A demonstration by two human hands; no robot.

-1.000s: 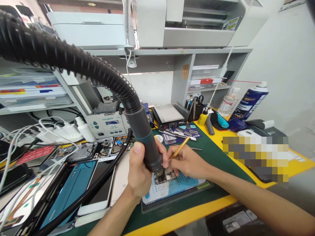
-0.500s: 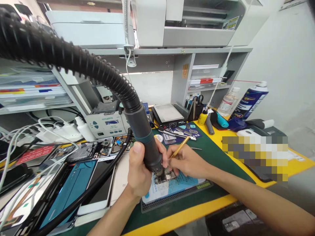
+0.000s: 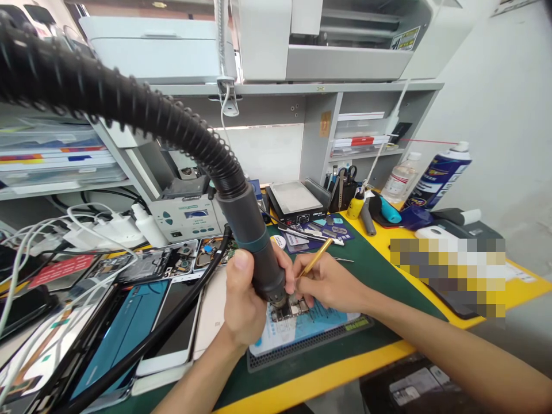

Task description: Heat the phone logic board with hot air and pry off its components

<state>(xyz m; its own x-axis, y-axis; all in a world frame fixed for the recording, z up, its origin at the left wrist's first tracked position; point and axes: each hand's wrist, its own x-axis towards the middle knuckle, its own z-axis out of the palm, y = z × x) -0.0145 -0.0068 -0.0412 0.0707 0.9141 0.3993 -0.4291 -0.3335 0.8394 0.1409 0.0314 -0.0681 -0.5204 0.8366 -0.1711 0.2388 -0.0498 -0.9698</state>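
Note:
My left hand point(image 3: 245, 305) is wrapped round a black hot air gun point(image 3: 254, 236), whose thick spring-covered hose point(image 3: 129, 109) arches to the upper left. The gun's nozzle points down over a small circuit board point(image 3: 295, 309). That board lies on a blue and white sheet point(image 3: 310, 330) above a dark perforated mat. Just right of the nozzle, my right hand point(image 3: 328, 282) is closed round a slim gold-coloured tool point(image 3: 317, 256), held like a pen. Its tip is hidden by my fingers, so its exact kind does not show.
Phones and phone parts, including a blue back cover point(image 3: 125, 333), crowd the left. A black cable point(image 3: 172, 333) crosses them. Behind stand a grey control station point(image 3: 187, 218) and a flat heating plate point(image 3: 297, 201). A spray can point(image 3: 440, 178) and a bottle point(image 3: 401, 178) stand at right.
Both hands, the hot air gun and the board keep practically the same places. Only a very slight shift of the camera view shows.

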